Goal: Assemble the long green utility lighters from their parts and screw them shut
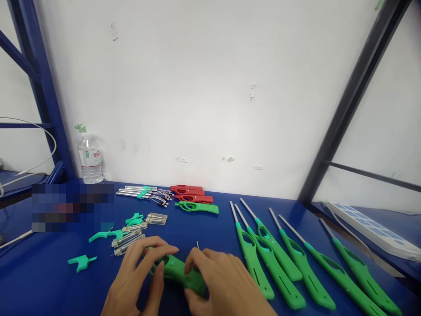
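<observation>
- At the bottom centre of the frame, both my hands close around one green lighter body, which lies low over the blue table.
- My left hand grips its left end, fingers curled over the top and thumb pressed on the near side.
- My right hand pinches its right end, fingertips curled onto the plastic.
- Its long axis runs from middle left down to lower right, straight across between my two hands; neither hand is nearer.
- A thin metal pin stands up just behind my right fingers; I cannot tell whether it belongs to the body.
- To the right lie six finished green lighters, nozzles pointing to the upper left.
- Left of my hands sit small green triggers and metal tubes.
</observation>
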Tool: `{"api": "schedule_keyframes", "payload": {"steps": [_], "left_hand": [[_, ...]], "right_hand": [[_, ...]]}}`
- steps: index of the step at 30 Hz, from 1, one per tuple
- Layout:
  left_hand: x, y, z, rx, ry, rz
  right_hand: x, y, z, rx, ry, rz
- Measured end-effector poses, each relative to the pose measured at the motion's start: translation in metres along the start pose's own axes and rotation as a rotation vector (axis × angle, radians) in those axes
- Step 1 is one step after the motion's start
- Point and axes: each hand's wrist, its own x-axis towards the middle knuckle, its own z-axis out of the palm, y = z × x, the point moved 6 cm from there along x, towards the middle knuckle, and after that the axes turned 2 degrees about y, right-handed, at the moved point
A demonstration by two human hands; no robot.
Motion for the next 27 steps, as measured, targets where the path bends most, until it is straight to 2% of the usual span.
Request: {"api": "schedule_keyframes", "payload": {"steps": [2, 5, 11, 16, 18, 22, 24, 27], "left_hand": [[0.002, -0.001, -0.001, -0.006, -0.019, 0.032], [0.002, -0.005, -0.001, -0.040, -0.036, 0.037], [0.004, -0.008, 0.000, -0.112, -0.032, -0.042], [0.005, -0.009, -0.001, -0.156, -0.044, -0.067], [0.004, -0.008, 0.001, -0.183, -0.036, -0.101], [0.002, -0.004, 0.006, -0.259, -0.019, -0.207], [0.001, -0.003, 0.010, -0.278, -0.048, -0.240], [-0.001, -0.008, 0.015, -0.261, -0.102, -0.285]], "right_hand": [[0.004, -0.009, 0.006, -0.028, -0.048, -0.007], [0.006, -0.012, 0.009, -0.021, -0.044, -0.018], [0.000, 0.004, 0.005, 0.168, 0.147, -0.081], [-0.004, 0.021, -0.004, 0.182, 0.223, -0.126], [-0.005, 0.032, -0.014, 0.155, 0.274, -0.084], [-0.009, 0.061, -0.031, -0.021, 0.379, 0.165], [-0.010, 0.071, -0.032, -0.071, 0.392, 0.257], [-0.007, 0.077, -0.027, -0.084, 0.364, 0.300]]}}
